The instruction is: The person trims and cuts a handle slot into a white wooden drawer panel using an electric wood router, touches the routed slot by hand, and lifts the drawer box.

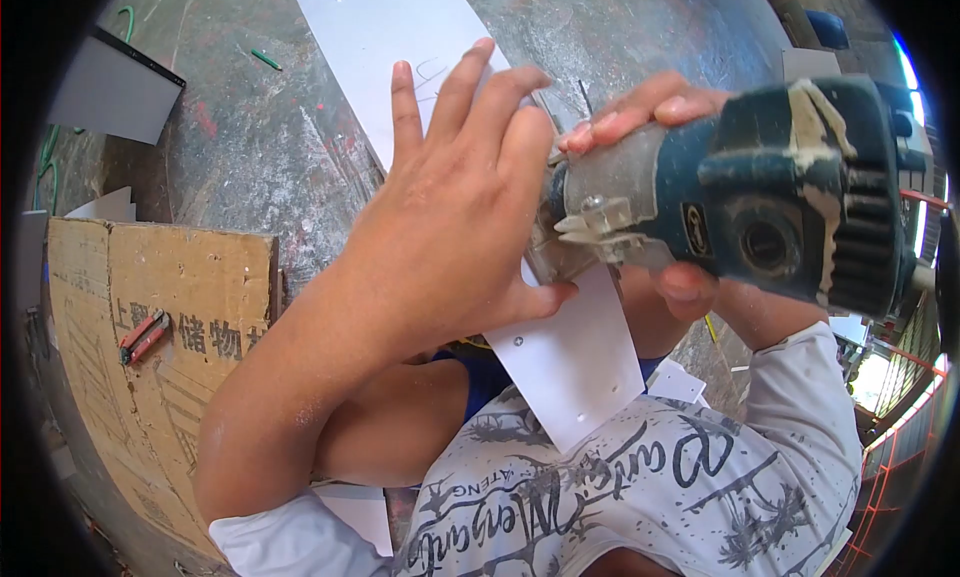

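Observation:
My right hand (690,107) is wrapped round a dusty teal trim router (730,197), which lies tilted sideways with its base towards my left hand. Fingers show above the tool's housing and a fingertip below it. My left hand (460,177) is spread over a long white board (350,47), its fingers stretched out and its thumb near the router's base. The board runs from the far side down to my lap, with small holes near its ends and a pencil-like mark by my fingertips. My left hand hides the board's middle and part of the router base.
Cardboard (200,267) with printed characters lies at left, a red utility knife (145,337) on it. A green pencil-like stick (266,59) lies on the stained work surface (240,137). A white panel with a dark edge (120,87) stands at far left. Red netting (880,477) hangs at right.

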Available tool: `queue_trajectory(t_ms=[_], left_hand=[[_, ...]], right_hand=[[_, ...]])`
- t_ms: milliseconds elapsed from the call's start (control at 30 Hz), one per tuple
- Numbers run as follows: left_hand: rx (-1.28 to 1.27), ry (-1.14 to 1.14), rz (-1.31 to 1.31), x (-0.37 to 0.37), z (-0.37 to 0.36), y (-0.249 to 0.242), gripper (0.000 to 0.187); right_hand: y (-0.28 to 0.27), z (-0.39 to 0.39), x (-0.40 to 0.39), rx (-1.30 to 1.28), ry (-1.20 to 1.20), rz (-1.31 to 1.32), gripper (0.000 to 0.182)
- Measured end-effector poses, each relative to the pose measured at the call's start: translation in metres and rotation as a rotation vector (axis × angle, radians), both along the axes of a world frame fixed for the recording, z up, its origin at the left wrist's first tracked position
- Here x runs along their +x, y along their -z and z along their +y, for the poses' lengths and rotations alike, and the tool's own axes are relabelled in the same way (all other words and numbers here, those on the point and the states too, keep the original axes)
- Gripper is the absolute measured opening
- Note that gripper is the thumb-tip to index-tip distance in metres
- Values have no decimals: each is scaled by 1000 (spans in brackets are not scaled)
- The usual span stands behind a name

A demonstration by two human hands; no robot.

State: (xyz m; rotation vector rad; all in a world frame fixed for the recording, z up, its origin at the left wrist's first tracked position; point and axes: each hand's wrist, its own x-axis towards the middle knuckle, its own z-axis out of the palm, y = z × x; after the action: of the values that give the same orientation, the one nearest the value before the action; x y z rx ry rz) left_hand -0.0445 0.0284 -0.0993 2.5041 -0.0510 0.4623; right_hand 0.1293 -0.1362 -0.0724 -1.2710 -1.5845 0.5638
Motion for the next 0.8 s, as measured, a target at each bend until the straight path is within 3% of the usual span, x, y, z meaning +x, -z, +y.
queue_trajectory(t_ms=[600,800], left_hand=[[-151,52,-73,-14,14,10,74],[-41,-18,2,-14,13,5,75]], right_hand=[[-3,5,-13,-27,-68,150,93],[6,11,-9,50,-114,213,91]])
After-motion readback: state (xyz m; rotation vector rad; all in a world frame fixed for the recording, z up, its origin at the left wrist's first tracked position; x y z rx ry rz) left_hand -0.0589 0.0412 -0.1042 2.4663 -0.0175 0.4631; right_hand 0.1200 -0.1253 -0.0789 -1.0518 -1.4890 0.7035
